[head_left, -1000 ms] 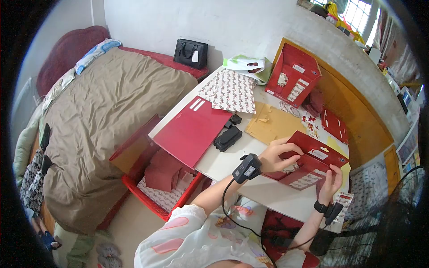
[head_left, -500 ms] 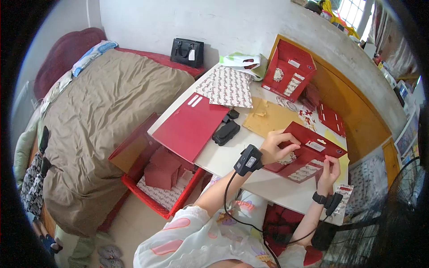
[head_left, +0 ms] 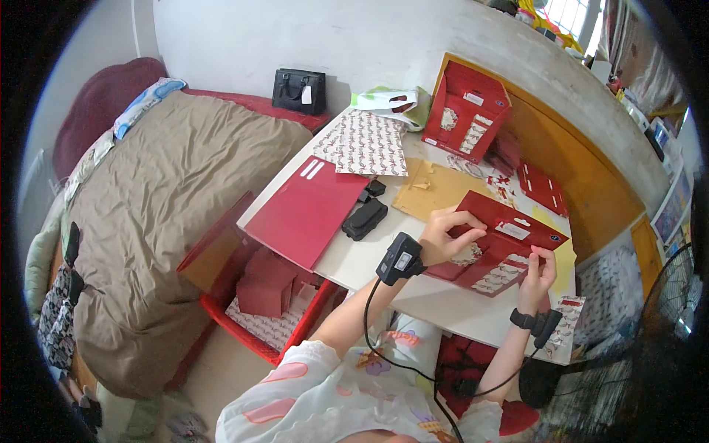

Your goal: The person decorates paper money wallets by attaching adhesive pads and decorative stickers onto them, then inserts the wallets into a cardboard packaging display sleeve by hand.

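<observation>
A red cardboard package (head_left: 476,209) with a hang-hole panel, a white label and patterned cut-outs stands tilted at the table's front right. My left hand (head_left: 447,235) pinches its left side, thumb and fingers bent around the board near the upper panel. My right hand (head_left: 539,277) has its fingertips closed on the right edge, a little lower. Part of the package is hidden behind both hands. Each wrist wears a black strapped device. A similar red package (head_left: 473,103) stands upright at the back of the table.
On the white table (head_left: 410,247) lie a flat red sheet (head_left: 295,214), patterned white sheets (head_left: 373,144), a brown envelope (head_left: 436,188), a black pouch (head_left: 365,219) and red scraps (head_left: 502,190). A red crate (head_left: 240,336) with folded red cardboard stands at the left, a fan (head_left: 668,295) at the right.
The package's upper panel has lifted slightly, and my right hand has shifted up along its edge. My left hand keeps its pinch. The camera view has moved a little.
</observation>
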Motion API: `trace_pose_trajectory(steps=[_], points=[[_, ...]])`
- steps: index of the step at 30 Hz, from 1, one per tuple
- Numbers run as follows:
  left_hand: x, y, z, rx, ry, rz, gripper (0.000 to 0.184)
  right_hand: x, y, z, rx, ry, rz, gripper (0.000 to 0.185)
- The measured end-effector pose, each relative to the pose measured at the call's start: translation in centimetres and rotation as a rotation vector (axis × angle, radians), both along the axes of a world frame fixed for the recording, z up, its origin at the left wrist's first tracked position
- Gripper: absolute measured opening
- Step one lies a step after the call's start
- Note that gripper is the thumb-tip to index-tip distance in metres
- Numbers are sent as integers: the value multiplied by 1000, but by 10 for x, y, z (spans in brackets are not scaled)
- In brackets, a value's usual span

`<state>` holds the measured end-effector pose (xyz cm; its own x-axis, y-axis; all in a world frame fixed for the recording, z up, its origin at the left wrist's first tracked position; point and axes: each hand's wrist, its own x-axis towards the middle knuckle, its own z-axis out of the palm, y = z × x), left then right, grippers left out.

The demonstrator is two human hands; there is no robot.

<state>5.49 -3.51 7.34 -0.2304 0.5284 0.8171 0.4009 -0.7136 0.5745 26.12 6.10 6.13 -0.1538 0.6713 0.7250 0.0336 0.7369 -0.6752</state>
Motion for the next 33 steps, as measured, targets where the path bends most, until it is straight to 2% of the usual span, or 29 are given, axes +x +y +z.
trace_pose_trajectory(steps=[3, 22, 25, 27, 29, 31, 33], points=[[-1, 0, 1, -14, 15, -6, 6, 2, 0, -1, 21, -73, -18, 9], [-2, 5, -4, 11, 27, -2, 8, -2, -1, -5, 23, 10, 14, 5], [1, 4, -1, 49, 25, 26, 7, -3, -3, -2, 23, -40, -57, 7], [0, 3, -1, 55, 38, 41, 10, -5, -2, -3, 53, 54, -49, 7], [1, 3, -2, 69, 53, 36, 13, -3, 3, -8, 29, 48, -32, 13], [1, 1, -3, 29, -5, 114, 22, -6, 2, -10, 72, 153, -53, 24], [1, 3, -10, 20, -43, 101, 39, -7, 0, -8, 10, 268, 128, 53]])
